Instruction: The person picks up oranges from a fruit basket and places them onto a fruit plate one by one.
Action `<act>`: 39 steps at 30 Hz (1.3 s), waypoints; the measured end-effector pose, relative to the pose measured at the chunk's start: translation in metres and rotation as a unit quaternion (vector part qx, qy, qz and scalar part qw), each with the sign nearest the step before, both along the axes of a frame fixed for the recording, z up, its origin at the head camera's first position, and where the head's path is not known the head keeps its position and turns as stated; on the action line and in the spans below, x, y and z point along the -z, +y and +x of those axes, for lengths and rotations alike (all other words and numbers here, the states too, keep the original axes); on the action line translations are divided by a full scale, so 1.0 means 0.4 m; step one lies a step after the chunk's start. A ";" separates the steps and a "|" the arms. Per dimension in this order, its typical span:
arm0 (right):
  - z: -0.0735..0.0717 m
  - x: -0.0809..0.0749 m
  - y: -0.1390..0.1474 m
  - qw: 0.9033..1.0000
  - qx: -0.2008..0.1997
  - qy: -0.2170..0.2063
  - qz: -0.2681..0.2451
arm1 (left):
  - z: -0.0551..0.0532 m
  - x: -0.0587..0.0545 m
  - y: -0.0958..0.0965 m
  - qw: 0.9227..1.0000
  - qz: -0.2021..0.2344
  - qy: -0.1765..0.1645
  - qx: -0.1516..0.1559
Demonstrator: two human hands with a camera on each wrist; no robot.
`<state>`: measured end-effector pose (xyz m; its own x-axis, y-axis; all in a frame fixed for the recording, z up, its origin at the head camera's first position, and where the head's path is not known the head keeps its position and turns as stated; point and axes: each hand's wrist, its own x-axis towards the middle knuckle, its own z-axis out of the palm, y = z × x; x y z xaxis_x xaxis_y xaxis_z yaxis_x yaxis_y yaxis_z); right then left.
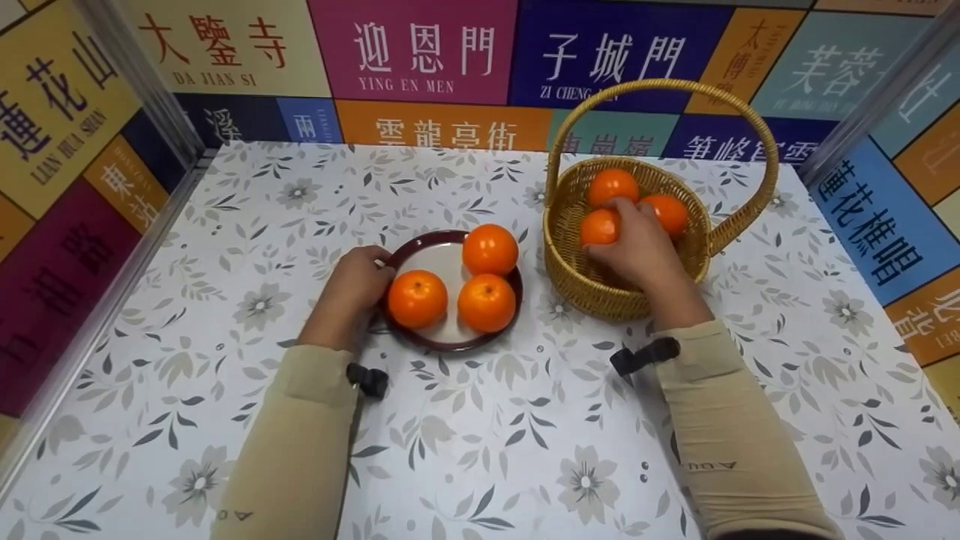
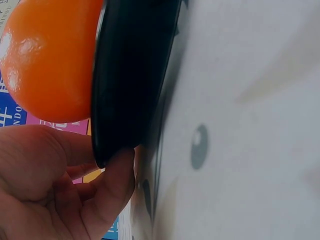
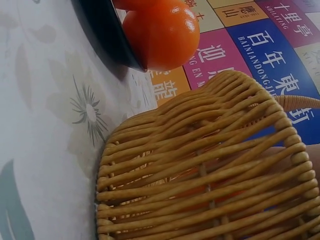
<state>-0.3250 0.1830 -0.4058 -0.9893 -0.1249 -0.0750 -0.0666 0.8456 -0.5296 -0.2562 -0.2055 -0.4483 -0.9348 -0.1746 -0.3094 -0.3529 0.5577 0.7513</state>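
My left hand (image 1: 358, 276) pinches the left rim of a round plate (image 1: 431, 255) with a pale inside and dark red edge. In the left wrist view, thumb (image 2: 117, 182) and fingers lie on either side of the plate's dark rim (image 2: 127, 75). Three oranges (image 1: 418, 299) sit on the plate. Inside a woven wicker basket (image 1: 592, 292), my right hand (image 1: 637, 240) grips the nearest orange (image 1: 600, 227), thumb on its near side and fingers on its far side. A second orange (image 1: 613, 187) and a third orange (image 1: 665, 215) lie beside it. The basket's wall hides most of this hand in the right wrist view.
The basket's tall arched handle (image 1: 660, 84) rises over its opening. A floral cloth (image 1: 480, 450) covers the table. Panels with large printed characters (image 1: 420, 45) stand along the back and both sides. The plate is left of the basket, with a narrow gap between them.
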 end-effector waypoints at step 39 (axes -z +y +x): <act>0.042 -0.064 -0.035 0.994 0.026 0.074 -0.071 | 0.001 -0.001 0.000 1.000 0.026 0.006 -0.007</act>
<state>-0.3083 0.1690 -0.3803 -0.9936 -0.0722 0.0871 -0.1111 0.7674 -0.6315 -0.2557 -0.2056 -0.4479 -0.9357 -0.1725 -0.3077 -0.3521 0.5125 0.7832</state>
